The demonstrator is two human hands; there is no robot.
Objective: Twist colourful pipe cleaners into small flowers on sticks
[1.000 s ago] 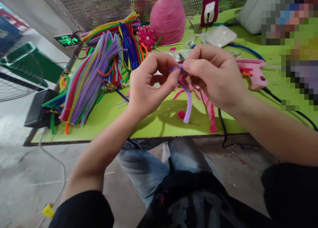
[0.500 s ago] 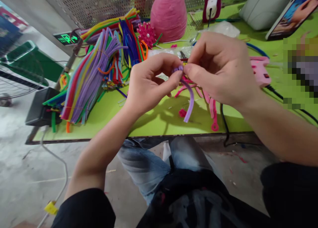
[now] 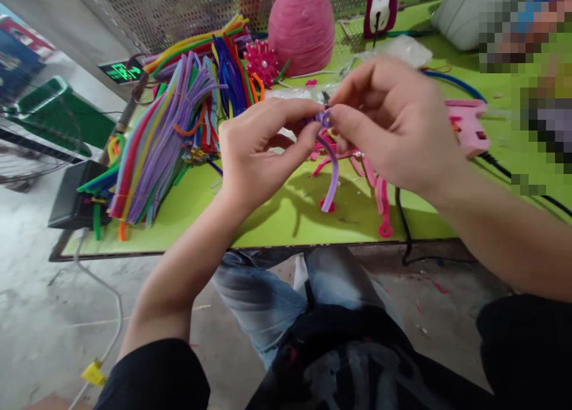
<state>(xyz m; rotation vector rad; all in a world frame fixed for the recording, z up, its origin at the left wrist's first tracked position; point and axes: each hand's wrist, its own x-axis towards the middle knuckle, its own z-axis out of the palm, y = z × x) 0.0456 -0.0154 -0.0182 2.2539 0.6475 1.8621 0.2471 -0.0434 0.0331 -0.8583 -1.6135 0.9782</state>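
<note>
A purple pipe cleaner [image 3: 331,177] hangs in a curve from my fingers, its upper end bent into a small knot or coil with a yellow spot. My left hand [image 3: 263,148] pinches that coiled part between thumb and fingers. Close against it, my right hand [image 3: 397,127] is closed too, thumb and index finger meeting at the coil's right side. Its fingertips partly hide the coil. Beneath both hands lie pink pipe cleaner pieces [image 3: 382,201] and a small red-pink bit [image 3: 328,205] on the green table [image 3: 268,228].
Bundles of coloured pipe cleaners [image 3: 152,142] fill the table's left side, beside a black box [image 3: 74,195]. At the back stand a pink wrapped dome [image 3: 301,28] and a pink flower [image 3: 262,63]. A pink glue gun [image 3: 469,127] with a black cord lies right.
Both hands have shifted slightly left, and the purple pipe cleaner's hanging end swung left with them. More of the coil shows between the fingertips.
</note>
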